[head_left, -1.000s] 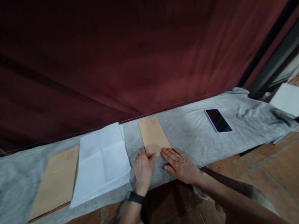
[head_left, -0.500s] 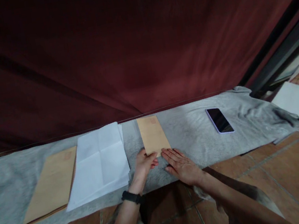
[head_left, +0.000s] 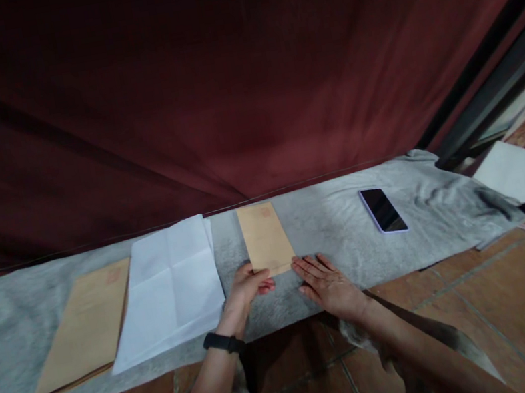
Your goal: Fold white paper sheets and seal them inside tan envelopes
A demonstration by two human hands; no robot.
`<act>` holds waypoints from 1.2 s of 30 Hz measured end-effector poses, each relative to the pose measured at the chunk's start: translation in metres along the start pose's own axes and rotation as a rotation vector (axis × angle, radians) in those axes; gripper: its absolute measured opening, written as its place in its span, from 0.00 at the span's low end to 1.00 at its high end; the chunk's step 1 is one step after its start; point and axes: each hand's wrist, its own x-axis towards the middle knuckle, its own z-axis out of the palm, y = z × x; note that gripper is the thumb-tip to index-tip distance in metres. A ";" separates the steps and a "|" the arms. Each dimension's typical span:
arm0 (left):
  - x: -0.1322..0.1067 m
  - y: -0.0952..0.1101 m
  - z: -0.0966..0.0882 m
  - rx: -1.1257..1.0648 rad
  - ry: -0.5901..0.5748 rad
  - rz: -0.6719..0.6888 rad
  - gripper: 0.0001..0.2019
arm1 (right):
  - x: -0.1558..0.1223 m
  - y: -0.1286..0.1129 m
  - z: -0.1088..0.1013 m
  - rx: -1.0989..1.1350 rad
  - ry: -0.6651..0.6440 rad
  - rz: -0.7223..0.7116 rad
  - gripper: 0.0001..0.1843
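A brown paper envelope (head_left: pixel 265 236) with a small reddish print near its far right corner lies on the grey cloth in front of me. My left hand (head_left: pixel 246 286), with a black band on the wrist, pinches its near left corner, thumb on top. Stretched out flat, the fingers of my right hand (head_left: pixel 326 287) rest at the near right corner, their tips at the envelope's edge. To the left are a stack of creased white paper sheets (head_left: pixel 170 290) and, beyond it, a stack of brown envelopes (head_left: pixel 85 329).
Grey cloth (head_left: pixel 332 218) covers the low surface under the papers. On its right side lies a phone (head_left: pixel 383 210) in a light purple case. A dark red curtain (head_left: pixel 244 91) hangs behind. Brown floor tiles (head_left: pixel 504 296) show in front, and a white sheet (head_left: pixel 517 170) lies at far right.
My right hand has slid slightly right, from on top of the envelope's near edge to its near right corner. My left hand keeps its pinch and has shifted slightly left.
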 end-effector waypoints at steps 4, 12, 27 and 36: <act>-0.002 0.004 -0.002 -0.034 -0.006 -0.011 0.16 | 0.008 -0.011 -0.001 -0.032 0.096 0.017 0.27; -0.011 0.001 0.021 -0.233 -0.112 0.055 0.19 | 0.037 -0.035 -0.008 -0.172 0.151 -0.026 0.25; -0.014 0.011 0.017 -0.349 -0.115 0.129 0.18 | 0.046 0.004 -0.021 -0.251 0.234 0.035 0.22; -0.017 0.017 0.020 -0.317 -0.021 0.232 0.17 | 0.045 -0.009 -0.024 -0.147 0.296 0.055 0.30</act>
